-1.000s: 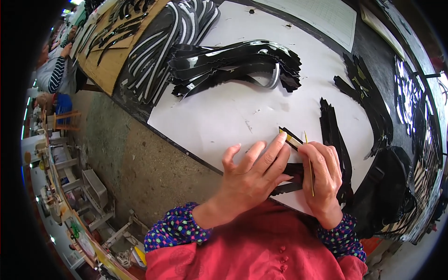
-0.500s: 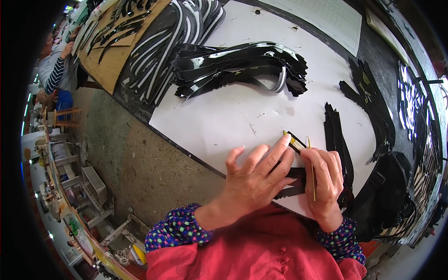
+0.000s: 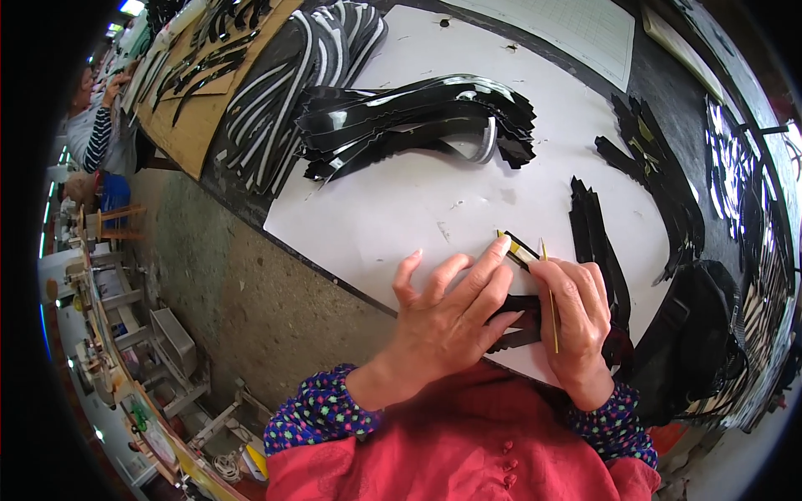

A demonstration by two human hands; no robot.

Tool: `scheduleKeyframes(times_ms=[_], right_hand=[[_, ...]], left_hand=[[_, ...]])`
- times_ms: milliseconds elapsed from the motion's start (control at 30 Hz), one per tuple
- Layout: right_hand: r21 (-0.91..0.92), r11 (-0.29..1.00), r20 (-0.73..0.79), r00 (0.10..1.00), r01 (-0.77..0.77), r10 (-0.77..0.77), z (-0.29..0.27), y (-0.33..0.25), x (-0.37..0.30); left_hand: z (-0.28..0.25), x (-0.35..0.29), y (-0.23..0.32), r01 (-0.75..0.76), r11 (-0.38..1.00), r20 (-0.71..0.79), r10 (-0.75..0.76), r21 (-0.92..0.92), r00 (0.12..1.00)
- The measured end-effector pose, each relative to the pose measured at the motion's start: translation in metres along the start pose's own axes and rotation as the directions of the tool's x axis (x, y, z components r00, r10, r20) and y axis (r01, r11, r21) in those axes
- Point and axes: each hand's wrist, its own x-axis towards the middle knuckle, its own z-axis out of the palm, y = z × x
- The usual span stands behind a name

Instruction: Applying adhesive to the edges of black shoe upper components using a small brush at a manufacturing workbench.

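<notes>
Since the earlier frames, little has been shifted; both hands are kept over the same black strip [image 3: 511, 321] at the near edge of the white sheet [image 3: 401, 209]. The strip is pressed flat by the spread fingers of the left hand [image 3: 447, 321]. A thin yellow stick [image 3: 551, 301] is pinched in the curled right hand [image 3: 581, 321]. A stack of black strips [image 3: 597, 242] lies just right.
</notes>
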Motion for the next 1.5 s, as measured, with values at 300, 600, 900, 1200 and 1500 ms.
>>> scheduleKeyframes(times_ms=[300, 600, 900, 1200, 1500], right_hand=[[0.024, 1.000, -0.008, 1.000, -0.014, 0.014, -0.005, 0.001, -0.003], [-0.062, 0.998, -0.022, 1.000, 0.016, -0.018, -0.007, 0.002, -0.010], [-0.114, 0.993, 0.038, 0.999, 0.006, -0.001, -0.016, -0.004, -0.004], [0.531, 0.733, 0.181, 0.902, -0.426, 0.393, -0.003, -0.003, 0.024], [0.396, 0.836, 0.206, 0.924, -0.380, 0.323, 0.007, 0.001, 0.025]], left_hand=[[-0.005, 0.004, 0.001, 0.002, 0.999, 0.073, -0.006, 0.053, 0.997], [-0.011, 0.008, -0.001, -0.024, 0.998, 0.088, 0.019, 0.053, 0.996], [-0.011, 0.008, -0.002, -0.023, 0.999, 0.092, 0.019, 0.046, 0.996], [-0.007, 0.006, -0.003, -0.019, 0.997, 0.059, 0.015, 0.068, 0.998], [-0.006, 0.005, -0.003, 0.003, 0.999, 0.054, -0.005, 0.033, 0.999]])
